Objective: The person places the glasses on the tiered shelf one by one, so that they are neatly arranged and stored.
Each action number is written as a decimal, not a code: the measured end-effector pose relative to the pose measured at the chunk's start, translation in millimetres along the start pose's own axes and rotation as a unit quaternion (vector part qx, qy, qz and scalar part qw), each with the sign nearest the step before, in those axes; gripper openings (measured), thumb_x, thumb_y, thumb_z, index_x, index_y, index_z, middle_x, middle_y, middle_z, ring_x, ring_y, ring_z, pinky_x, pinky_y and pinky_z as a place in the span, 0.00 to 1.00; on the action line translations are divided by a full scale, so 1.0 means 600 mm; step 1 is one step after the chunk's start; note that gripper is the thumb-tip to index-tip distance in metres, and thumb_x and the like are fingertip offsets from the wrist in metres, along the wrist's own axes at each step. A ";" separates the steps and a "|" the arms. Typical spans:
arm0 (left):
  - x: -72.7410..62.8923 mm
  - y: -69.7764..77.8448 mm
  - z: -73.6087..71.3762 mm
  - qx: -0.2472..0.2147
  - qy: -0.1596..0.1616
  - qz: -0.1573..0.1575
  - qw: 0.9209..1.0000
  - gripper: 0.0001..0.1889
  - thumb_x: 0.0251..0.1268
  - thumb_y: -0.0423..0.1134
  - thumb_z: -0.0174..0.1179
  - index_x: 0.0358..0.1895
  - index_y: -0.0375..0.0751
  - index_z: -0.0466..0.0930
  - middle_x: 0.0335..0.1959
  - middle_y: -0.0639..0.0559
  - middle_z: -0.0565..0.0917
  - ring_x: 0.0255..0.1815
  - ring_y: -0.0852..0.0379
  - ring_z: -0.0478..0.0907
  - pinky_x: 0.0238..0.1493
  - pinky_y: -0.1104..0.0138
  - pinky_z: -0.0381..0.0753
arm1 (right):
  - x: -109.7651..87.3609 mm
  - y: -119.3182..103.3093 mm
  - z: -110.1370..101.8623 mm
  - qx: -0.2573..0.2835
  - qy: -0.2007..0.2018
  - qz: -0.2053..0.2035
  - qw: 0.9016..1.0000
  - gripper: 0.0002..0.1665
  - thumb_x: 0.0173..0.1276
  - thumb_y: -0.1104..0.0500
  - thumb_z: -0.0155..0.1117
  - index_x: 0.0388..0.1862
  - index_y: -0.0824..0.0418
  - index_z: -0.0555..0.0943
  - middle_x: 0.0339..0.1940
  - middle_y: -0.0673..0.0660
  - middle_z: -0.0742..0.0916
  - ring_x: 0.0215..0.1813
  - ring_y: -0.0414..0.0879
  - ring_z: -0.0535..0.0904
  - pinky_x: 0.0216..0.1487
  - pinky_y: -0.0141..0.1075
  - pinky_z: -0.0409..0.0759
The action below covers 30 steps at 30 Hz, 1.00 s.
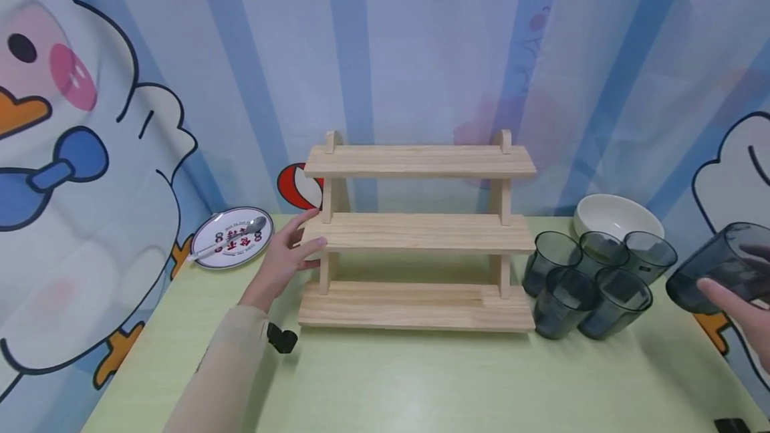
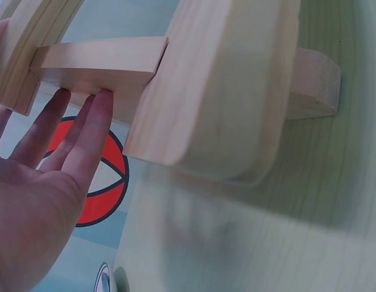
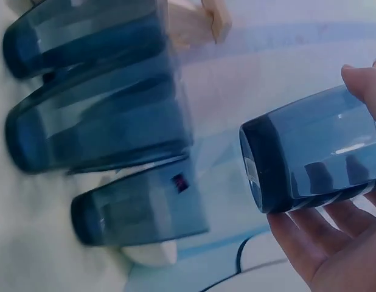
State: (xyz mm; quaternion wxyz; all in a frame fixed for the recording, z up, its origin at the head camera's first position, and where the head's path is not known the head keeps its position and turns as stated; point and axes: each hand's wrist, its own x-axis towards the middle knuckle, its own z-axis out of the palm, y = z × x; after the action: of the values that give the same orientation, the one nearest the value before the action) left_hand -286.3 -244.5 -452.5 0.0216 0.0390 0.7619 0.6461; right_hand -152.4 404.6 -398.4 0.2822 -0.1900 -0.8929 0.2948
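Observation:
A three-tier wooden shelf (image 1: 421, 232) stands on the table. My left hand (image 1: 284, 260) grips its left end at the middle tier, the thumb on the board's front edge; in the left wrist view the fingertips (image 2: 103, 100) touch the side upright. At the far right, my right hand (image 1: 746, 323) holds a dark blue-grey glass tumbler (image 1: 716, 266) off the table, tilted, and partly cut off by the frame. The right wrist view shows thumb and fingers wrapped around the tumbler (image 3: 316, 152). Several matching tumblers (image 1: 565, 303) stand upright in a cluster right of the shelf.
A white bowl (image 1: 613, 216) sits behind the tumblers. To the left lies a patterned plate (image 1: 225, 256) with a spoon (image 1: 255, 224) across it. The pale green table (image 1: 421, 386) meets a blue striped cartoon curtain (image 1: 409, 52) behind the shelf.

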 end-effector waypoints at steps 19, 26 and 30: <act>0.001 0.001 0.003 -0.007 0.003 0.001 1.000 0.37 0.72 0.44 0.69 0.82 0.60 0.65 0.76 0.37 0.70 0.70 0.34 0.74 0.54 0.45 0.87 | 0.026 -0.199 0.034 0.136 -0.113 -0.162 0.971 0.42 0.67 0.55 0.78 0.78 0.53 0.71 0.59 0.34 0.74 0.41 0.33 0.72 0.40 0.22 0.69; 0.004 -0.005 0.002 -0.014 0.005 0.001 1.000 0.36 0.72 0.44 0.70 0.80 0.62 0.67 0.74 0.37 0.72 0.68 0.35 0.76 0.53 0.46 0.88 | 0.042 -0.285 0.060 0.185 -0.186 -0.184 0.947 0.39 0.66 0.52 0.79 0.74 0.46 0.74 0.61 0.40 0.78 0.43 0.43 0.77 0.35 0.28 0.75; 0.004 -0.008 0.002 -0.014 0.008 0.004 1.000 0.36 0.72 0.45 0.70 0.80 0.63 0.67 0.73 0.37 0.73 0.67 0.35 0.77 0.53 0.46 0.88 | 0.042 -0.332 0.079 0.215 -0.197 -0.198 0.936 0.37 0.66 0.51 0.79 0.72 0.47 0.75 0.60 0.44 0.79 0.42 0.46 0.77 0.34 0.29 0.77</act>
State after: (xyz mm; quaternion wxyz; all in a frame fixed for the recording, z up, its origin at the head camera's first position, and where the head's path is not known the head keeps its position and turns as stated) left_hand -288.8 -243.8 -457.6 0.0137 0.0364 0.7525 0.6574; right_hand -235.4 247.5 -293.7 0.1875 0.1173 -0.8656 0.4492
